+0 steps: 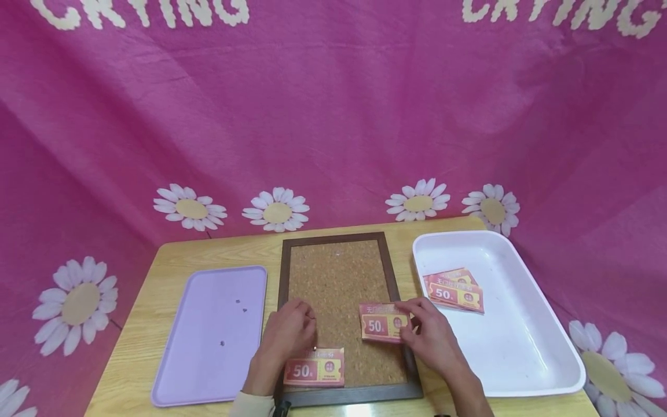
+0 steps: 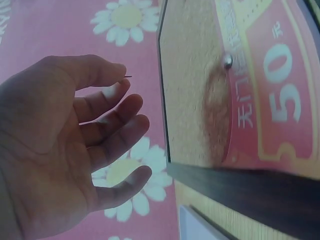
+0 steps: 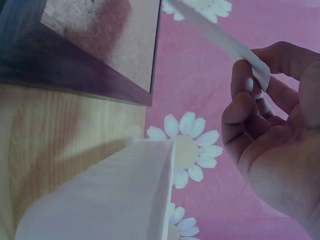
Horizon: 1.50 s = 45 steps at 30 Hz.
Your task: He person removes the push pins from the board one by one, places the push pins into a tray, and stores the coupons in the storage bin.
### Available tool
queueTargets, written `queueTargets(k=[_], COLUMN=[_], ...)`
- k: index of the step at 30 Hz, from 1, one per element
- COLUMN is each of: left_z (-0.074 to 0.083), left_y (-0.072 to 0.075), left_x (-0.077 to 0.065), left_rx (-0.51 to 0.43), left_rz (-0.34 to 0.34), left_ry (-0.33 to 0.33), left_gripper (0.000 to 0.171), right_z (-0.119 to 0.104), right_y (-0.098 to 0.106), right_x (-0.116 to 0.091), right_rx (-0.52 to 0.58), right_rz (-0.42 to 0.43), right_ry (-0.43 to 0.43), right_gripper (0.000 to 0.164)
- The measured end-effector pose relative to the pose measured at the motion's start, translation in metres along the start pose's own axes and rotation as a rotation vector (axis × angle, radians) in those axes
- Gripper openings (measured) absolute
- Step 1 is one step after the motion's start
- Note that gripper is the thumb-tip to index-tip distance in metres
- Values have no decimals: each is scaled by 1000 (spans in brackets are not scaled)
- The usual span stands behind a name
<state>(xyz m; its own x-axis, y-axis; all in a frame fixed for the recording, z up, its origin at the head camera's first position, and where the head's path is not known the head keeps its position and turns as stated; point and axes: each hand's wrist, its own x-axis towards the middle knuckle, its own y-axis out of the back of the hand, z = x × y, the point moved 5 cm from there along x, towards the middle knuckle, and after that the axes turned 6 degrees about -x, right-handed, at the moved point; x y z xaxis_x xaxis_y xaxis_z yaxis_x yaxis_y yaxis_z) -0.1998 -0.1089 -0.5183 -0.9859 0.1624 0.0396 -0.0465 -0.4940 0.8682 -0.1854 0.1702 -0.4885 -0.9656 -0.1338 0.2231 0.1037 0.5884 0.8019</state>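
Observation:
A cork board (image 1: 339,272) in a dark frame lies on the table between both hands. My left hand (image 1: 292,329) is over its left side. In the left wrist view, thumb and index finger pinch a pushpin (image 2: 128,76); only its thin needle shows. Below that hand, a red and yellow coupon (image 1: 312,373) marked 50 lies at the lower left of the board, with a silver pin head (image 2: 228,61) at its top edge. My right hand (image 1: 431,336) holds another such coupon (image 1: 376,324) by its right end, over the board's right side.
Left of the board lies a purple tray (image 1: 208,370) with three small dark pieces (image 1: 222,343) on it. To the right, a white tray (image 1: 516,347) holds a fanned stack of coupons (image 1: 453,292). A pink curtain with daisies (image 1: 333,116) hangs behind the table.

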Motion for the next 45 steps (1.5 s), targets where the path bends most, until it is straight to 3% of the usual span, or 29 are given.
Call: queueTargets(k=[4, 18, 23, 28, 35, 42, 45], left_z=[-9, -48, -55, -65, -79, -89, -93], left_y=[4, 14, 18, 26, 34, 41, 44], left_x=[-1, -7, -12, -17, -21, -23, -23], left_rx=[-17, -18, 18, 27, 25, 22, 25], left_rz=[6, -17, 25, 60, 76, 76, 90], left_ry=[46, 251, 234, 235, 249, 271, 272], left_gripper=[3, 6, 6, 7, 5, 11, 13], right_z=[3, 23, 26, 28, 32, 38, 40], right_y=[6, 18, 22, 26, 33, 36, 37], right_x=[1, 7, 10, 12, 17, 21, 22], right_rx=[-11, -30, -22, -41, -65, -74, -85], right_rz=[27, -13, -42, -11, -2, -67, -57], right_ry=[-5, -83, -116, -94, -102, -185, -181], right_gripper=[42, 42, 41, 42, 42, 46, 47])
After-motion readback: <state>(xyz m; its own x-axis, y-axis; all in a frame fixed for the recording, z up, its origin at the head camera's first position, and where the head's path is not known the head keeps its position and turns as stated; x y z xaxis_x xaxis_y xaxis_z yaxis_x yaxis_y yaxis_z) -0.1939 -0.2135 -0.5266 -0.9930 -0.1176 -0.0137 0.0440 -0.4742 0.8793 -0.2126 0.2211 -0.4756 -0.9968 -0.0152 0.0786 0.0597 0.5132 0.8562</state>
